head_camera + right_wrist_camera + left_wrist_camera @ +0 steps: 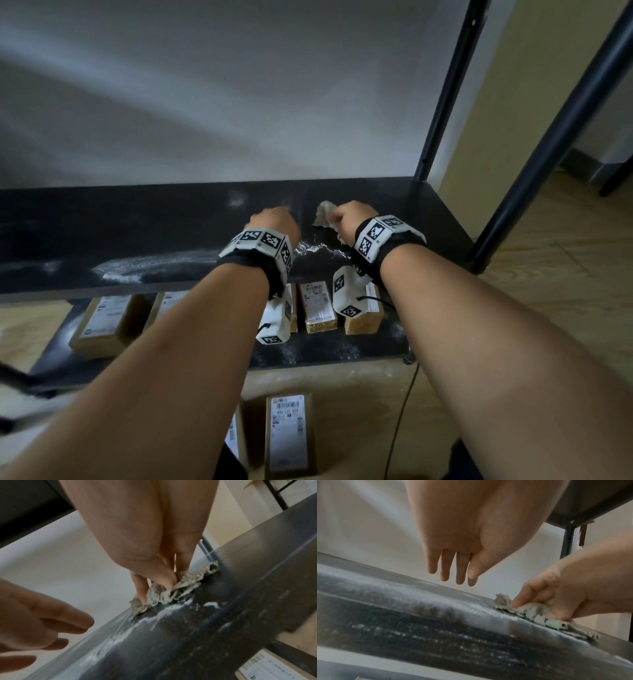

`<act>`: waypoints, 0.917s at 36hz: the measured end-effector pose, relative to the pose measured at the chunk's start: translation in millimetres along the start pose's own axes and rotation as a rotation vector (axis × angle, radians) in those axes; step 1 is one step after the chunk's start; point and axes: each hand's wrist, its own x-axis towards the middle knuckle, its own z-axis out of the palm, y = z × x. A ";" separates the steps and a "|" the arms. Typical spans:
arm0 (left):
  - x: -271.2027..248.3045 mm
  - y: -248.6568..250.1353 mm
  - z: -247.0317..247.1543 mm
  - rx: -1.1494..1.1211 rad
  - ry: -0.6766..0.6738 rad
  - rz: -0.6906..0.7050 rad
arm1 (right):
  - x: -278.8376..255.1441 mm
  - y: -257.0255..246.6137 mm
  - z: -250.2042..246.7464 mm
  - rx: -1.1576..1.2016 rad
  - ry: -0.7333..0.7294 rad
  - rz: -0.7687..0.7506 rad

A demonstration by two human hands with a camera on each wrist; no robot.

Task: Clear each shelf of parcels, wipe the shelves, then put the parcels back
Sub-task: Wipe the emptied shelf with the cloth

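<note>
Wiping is the step in hand on the upper dark shelf (102, 219), which carries no parcels. The right hand (352, 219) presses a crumpled grey cloth (324, 214) onto the shelf surface, with thumb and fingers (143, 588) curled into its folds; the cloth lies flat against the shelf at the right-centre, toward the rear edge. The left hand (275, 222) hovers just beside it on the left, clear of the surface, fingers (447, 566) straight and relaxed, holding nothing. A white powdery residue (150, 267) runs in a long streak along the front part of the shelf; its long axis follows the shelf length, and it extends left and forward of the cloth. The coming stroke therefore appears to call for the right hand to draw the cloth leftward and toward the front edge. The right hand is the nearer to the cloth and already grips it; the left hand lies in the probable path and may need to withdraw. The parcels (317, 306) rest on the lower shelf (342, 349), and further ones lie on the floor (548, 274) below.
</note>
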 end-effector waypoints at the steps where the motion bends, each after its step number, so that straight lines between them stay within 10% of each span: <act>1: -2.4 0.3 0.5 -0.003 -0.007 -0.003 | -2.1 -0.1 1.3 -0.015 -0.001 -0.016; 33: -38.4 -29.9 -9.0 0.023 0.031 -0.069 | -53.4 6.4 16.3 -0.177 0.110 0.049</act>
